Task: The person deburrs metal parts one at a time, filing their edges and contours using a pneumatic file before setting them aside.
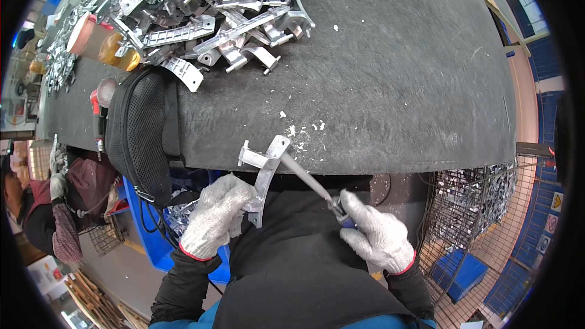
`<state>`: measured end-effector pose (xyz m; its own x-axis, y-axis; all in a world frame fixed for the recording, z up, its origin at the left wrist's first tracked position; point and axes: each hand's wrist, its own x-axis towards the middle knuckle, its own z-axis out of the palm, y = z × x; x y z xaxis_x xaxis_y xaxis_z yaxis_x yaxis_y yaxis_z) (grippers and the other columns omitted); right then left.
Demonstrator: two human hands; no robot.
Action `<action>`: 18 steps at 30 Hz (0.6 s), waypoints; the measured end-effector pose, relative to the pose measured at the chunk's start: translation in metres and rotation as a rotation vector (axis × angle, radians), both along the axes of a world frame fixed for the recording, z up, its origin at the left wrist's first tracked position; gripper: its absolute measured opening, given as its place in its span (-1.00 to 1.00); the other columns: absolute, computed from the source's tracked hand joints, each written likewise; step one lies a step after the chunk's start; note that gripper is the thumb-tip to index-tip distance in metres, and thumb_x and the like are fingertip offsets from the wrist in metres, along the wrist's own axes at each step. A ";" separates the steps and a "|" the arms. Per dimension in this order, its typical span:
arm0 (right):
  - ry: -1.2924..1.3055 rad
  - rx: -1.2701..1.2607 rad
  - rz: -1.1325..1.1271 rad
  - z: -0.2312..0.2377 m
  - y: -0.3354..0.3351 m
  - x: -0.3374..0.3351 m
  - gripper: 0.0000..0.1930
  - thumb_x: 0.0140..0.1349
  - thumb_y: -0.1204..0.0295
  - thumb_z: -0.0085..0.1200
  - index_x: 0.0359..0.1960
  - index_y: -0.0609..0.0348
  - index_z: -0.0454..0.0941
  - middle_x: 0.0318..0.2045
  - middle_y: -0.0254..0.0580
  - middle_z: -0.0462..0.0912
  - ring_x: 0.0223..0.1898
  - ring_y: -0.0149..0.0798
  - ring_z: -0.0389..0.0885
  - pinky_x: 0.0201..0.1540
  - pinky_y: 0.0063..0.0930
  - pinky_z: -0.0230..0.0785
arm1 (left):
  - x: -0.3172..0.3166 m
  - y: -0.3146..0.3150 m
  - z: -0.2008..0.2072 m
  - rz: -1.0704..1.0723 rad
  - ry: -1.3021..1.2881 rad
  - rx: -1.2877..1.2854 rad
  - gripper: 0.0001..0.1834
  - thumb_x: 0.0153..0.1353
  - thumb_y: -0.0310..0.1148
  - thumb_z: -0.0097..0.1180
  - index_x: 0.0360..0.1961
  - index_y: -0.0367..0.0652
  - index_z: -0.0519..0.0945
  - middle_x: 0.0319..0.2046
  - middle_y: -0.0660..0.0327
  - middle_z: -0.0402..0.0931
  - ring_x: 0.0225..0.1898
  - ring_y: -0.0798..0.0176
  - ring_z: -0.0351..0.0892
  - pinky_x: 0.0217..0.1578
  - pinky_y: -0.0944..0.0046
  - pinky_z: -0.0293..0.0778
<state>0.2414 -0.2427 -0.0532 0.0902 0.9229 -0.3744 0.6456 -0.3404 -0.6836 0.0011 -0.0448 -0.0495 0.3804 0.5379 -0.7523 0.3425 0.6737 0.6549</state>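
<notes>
My left hand (pixel 220 215), in a white knit glove with a red cuff edge, grips a curved silver metal bracket (pixel 266 173) by its lower part. The bracket stands tilted at the table's front edge, its upper end over the tabletop. In my right hand (pixel 379 236), gloved the same way, is a hand file (pixel 306 178) with a long grey blade and a partly hidden blue handle. The blade's far end meets the bracket near its upper end; whether it presses there I cannot tell.
A heap of silver brackets (pixel 225 18) covers the far left of the dark table (pixel 390 85). Nearer are a black mesh bag (pixel 137 137), a red-handled tool (pixel 95 106) and a cup of amber liquid (pixel 116 52). A blue crate (pixel 159 259) and wire cage (pixel 466 207) flank me. A co-worker sits left.
</notes>
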 end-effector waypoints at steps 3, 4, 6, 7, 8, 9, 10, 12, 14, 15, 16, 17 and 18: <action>0.005 -0.071 -0.050 0.005 0.016 -0.001 -0.23 0.35 0.12 0.22 0.57 -0.29 0.19 -0.29 -0.06 0.70 -0.36 0.08 0.75 -0.25 -0.10 0.63 | -0.001 -0.006 0.000 -0.101 0.060 0.178 -0.70 0.38 -0.10 0.23 -0.26 -0.13 0.62 -0.53 0.36 0.50 -0.71 0.56 0.24 -0.72 0.45 0.11; 0.005 -0.073 -0.052 0.005 0.017 -0.002 -0.23 0.35 0.12 0.22 0.57 -0.29 0.19 -0.29 -0.06 0.70 -0.36 0.08 0.75 -0.25 -0.10 0.63 | 0.001 -0.006 0.001 -0.103 0.059 0.176 -0.70 0.38 -0.10 0.23 -0.26 -0.13 0.62 -0.53 0.36 0.50 -0.71 0.56 0.24 -0.72 0.45 0.11; 0.066 -0.079 -0.023 0.003 0.020 -0.003 -0.24 0.36 0.13 0.20 0.57 -0.30 0.18 -0.29 -0.05 0.71 -0.35 0.10 0.75 -0.24 -0.10 0.63 | 0.005 -0.008 0.003 -0.108 0.158 0.181 -0.66 0.36 -0.06 0.24 -0.29 -0.14 0.64 -0.51 0.35 0.51 -0.68 0.52 0.28 -0.68 0.44 0.16; 0.093 -0.072 -0.026 0.003 0.021 -0.002 -0.25 0.37 0.15 0.20 0.57 -0.30 0.19 -0.28 -0.04 0.72 -0.35 0.10 0.75 -0.26 -0.10 0.63 | 0.007 -0.008 0.003 -0.129 0.192 0.196 -0.67 0.36 -0.07 0.24 -0.28 -0.14 0.64 -0.52 0.35 0.50 -0.69 0.52 0.27 -0.67 0.44 0.14; 0.096 -0.078 -0.020 0.003 0.023 -0.003 -0.25 0.37 0.15 0.20 0.57 -0.30 0.19 -0.28 -0.04 0.72 -0.35 0.10 0.75 -0.26 -0.10 0.63 | 0.005 -0.008 0.003 -0.124 0.195 0.190 -0.67 0.36 -0.07 0.24 -0.28 -0.14 0.64 -0.52 0.35 0.50 -0.69 0.52 0.27 -0.67 0.44 0.14; 0.044 -0.092 -0.017 0.001 0.023 -0.003 -0.25 0.36 0.15 0.21 0.57 -0.32 0.19 -0.30 -0.06 0.71 -0.37 0.07 0.75 -0.27 -0.11 0.63 | 0.004 -0.008 0.002 -0.128 0.194 0.168 -0.67 0.35 -0.07 0.24 -0.28 -0.14 0.64 -0.52 0.36 0.50 -0.68 0.52 0.27 -0.66 0.43 0.14; -0.007 -0.106 -0.013 0.000 0.023 -0.003 -0.25 0.36 0.15 0.22 0.56 -0.34 0.20 -0.32 -0.07 0.70 -0.39 0.05 0.75 -0.29 -0.12 0.63 | 0.004 -0.008 0.001 -0.131 0.192 0.147 -0.67 0.35 -0.07 0.24 -0.28 -0.14 0.63 -0.53 0.36 0.49 -0.67 0.51 0.28 -0.66 0.43 0.15; -0.109 -0.153 0.020 0.005 0.028 -0.003 -0.26 0.35 0.14 0.22 0.55 -0.36 0.22 -0.34 -0.10 0.69 -0.41 0.03 0.74 -0.32 -0.13 0.63 | 0.005 -0.007 0.003 -0.168 0.187 0.217 -0.68 0.36 -0.08 0.25 -0.29 -0.15 0.63 -0.54 0.36 0.48 -0.65 0.51 0.30 -0.64 0.42 0.17; -0.212 -0.198 0.049 0.006 0.029 -0.002 -0.27 0.35 0.13 0.23 0.54 -0.38 0.24 -0.36 -0.12 0.67 -0.44 0.00 0.73 -0.34 -0.14 0.63 | 0.007 -0.003 0.004 -0.209 0.180 0.289 -0.68 0.36 -0.09 0.25 -0.31 -0.15 0.63 -0.56 0.37 0.46 -0.63 0.51 0.31 -0.62 0.41 0.19; -0.217 -0.152 0.008 0.003 0.029 0.000 -0.27 0.34 0.12 0.24 0.53 -0.41 0.26 -0.37 -0.15 0.65 -0.46 -0.01 0.72 -0.36 -0.14 0.62 | 0.008 0.002 0.004 -0.236 0.186 0.271 -0.68 0.37 -0.10 0.26 -0.32 -0.15 0.63 -0.56 0.35 0.47 -0.60 0.50 0.36 -0.57 0.40 0.25; -0.224 -0.098 -0.029 0.003 0.027 0.001 -0.28 0.33 0.11 0.25 0.53 -0.43 0.28 -0.38 -0.18 0.64 -0.48 -0.02 0.71 -0.37 -0.14 0.62 | 0.005 0.004 0.006 -0.257 0.192 0.260 -0.69 0.37 -0.12 0.26 -0.33 -0.16 0.63 -0.57 0.33 0.49 -0.57 0.48 0.40 -0.53 0.38 0.31; -0.254 -0.082 -0.048 0.004 0.024 0.003 -0.26 0.28 0.15 0.29 0.51 -0.41 0.32 -0.36 -0.19 0.64 -0.49 -0.03 0.70 -0.38 -0.16 0.60 | 0.003 0.004 0.005 -0.278 0.154 0.345 -0.74 0.38 -0.20 0.22 -0.34 -0.18 0.63 -0.54 0.29 0.52 -0.54 0.45 0.46 -0.52 0.36 0.36; -0.258 -0.074 -0.048 0.007 0.019 0.007 -0.26 0.28 0.15 0.29 0.51 -0.41 0.32 -0.36 -0.19 0.64 -0.49 -0.03 0.70 -0.38 -0.16 0.60 | 0.001 0.005 0.005 -0.299 0.114 0.432 -0.78 0.39 -0.28 0.18 -0.35 -0.20 0.62 -0.51 0.26 0.55 -0.52 0.41 0.51 -0.51 0.34 0.41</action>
<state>0.2483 -0.2235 -0.0461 0.2347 0.8862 -0.3996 0.7770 -0.4180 -0.4707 0.0019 -0.0394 -0.0447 0.4930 0.6886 -0.5317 0.5636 0.2128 0.7982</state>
